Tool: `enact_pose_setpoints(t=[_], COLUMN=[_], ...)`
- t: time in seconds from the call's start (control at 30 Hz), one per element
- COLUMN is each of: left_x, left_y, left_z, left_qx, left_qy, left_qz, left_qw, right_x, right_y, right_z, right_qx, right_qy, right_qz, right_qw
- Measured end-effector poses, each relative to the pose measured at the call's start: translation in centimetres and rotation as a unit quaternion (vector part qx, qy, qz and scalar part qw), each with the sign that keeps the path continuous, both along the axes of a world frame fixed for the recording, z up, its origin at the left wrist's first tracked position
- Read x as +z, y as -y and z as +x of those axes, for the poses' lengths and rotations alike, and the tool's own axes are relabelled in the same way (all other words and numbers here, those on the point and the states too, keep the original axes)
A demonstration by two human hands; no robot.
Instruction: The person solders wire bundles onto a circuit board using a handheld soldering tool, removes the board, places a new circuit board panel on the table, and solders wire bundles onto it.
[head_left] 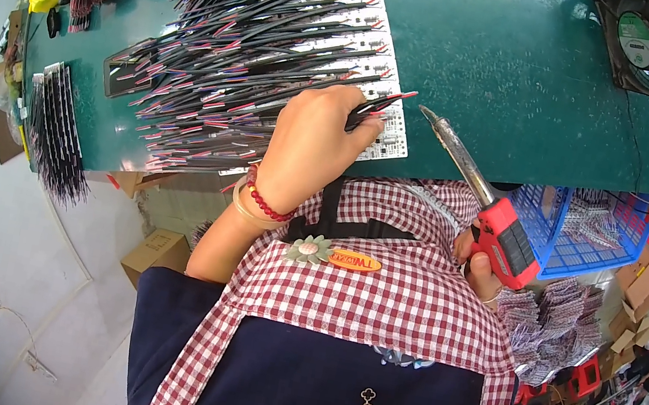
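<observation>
Pinching a wire end just beside the iron: burn and snag risks noted.
The left hand (319, 136) was closed at thumb and forefinger on a black wire (371, 108), its red end projecting past the fingertips. The right hand (483, 274) was wrapped round the handle of a soldering iron (468, 167), some fingers hidden; the tip stood just right of the left hand's fingertips, apparently clear of the wire. The white circuit board (394, 135) lay beneath and beyond the left hand, with massed wires (219, 84) to its left. Assessment: if the tip was hot, a right-hand slip could have burned the left thumb; crowded neighbouring wires could have snagged the held one and pulled it askew.
</observation>
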State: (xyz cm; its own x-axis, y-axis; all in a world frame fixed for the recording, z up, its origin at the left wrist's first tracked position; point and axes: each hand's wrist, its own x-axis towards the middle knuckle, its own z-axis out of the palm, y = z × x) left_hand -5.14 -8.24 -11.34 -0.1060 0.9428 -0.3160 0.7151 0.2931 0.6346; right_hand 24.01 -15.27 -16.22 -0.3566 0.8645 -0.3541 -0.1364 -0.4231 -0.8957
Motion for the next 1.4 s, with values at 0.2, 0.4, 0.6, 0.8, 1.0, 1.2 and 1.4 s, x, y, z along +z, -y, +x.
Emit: enact_pose_setpoints(t=[0.2,0.4,0.6,0.8,1.0,1.2,1.4], left_x=[-0.2,0.0,0.8,0.0,-0.2,-0.3,0.0], left_y=[0.5,0.4,0.4,0.1,-0.1,-0.3,-0.5], left_z=[0.2,0.3,0.9,0.9,0.6,0.4,0.4], left_qx=[0.005,0.026,-0.057,-0.055,-0.045,-0.047,-0.051], left_qy=[0.053,0.065,-0.089,-0.115,-0.086,-0.075,-0.089], left_qz=[0.060,0.061,-0.006,0.004,0.021,0.027,-0.007], left_qw=[0.997,0.996,0.994,0.992,0.995,0.996,0.995], right_x=[-0.4,-1.1,-1.3,-1.6,-1.6,-2.3,-1.8], right_y=[0.6,0.4,0.4,0.6,0.7,1.1,1.1], right_z=[0.4,0.9,1.0,1.3,1.0,1.8,1.9], right_qx=[-0.013,0.015,0.020,0.047,0.018,0.040,0.078], right_qy=[0.002,0.015,0.037,0.088,0.057,0.133,0.137], right_qz=[-0.014,0.015,0.028,0.044,0.028,0.036,0.018], right_qw=[1.000,1.000,0.999,0.994,0.998,0.990,0.987])
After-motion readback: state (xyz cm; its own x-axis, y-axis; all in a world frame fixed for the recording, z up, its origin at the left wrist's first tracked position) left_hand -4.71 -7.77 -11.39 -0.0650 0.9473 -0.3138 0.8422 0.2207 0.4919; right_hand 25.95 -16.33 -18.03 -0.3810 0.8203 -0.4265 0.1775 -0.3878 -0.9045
